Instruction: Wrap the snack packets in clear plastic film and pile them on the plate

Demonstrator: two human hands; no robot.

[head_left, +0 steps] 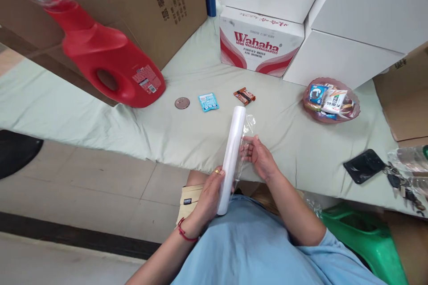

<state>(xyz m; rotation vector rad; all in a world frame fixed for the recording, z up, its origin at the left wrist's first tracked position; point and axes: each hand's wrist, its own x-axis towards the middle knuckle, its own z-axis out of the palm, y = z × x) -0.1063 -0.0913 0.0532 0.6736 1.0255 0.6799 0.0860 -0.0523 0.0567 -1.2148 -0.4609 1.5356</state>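
A white roll of cling film [231, 160] slants up and away from my lap, its far end above the table. Near its lower part, my left hand [211, 190] is wrapped round it, with a ring on one finger. A strip of clear film [249, 124] hangs loose along the roll's right side. My right hand [261, 158] is just right of the roll, fingers apart and partly bent, their tips showing through the film. Beyond the roll lie an orange-brown packet [244, 96], a light blue sachet [208, 102] and a round brownish disc [182, 103].
A big red jug [113, 62] stands at left before a cardboard box [133, 4]. White cartons [262, 44] stand at the back. At right are a pink bowl [309, 113] of snacks, a black pouch [364, 166], keys [403, 187] and a green stool [377, 240].
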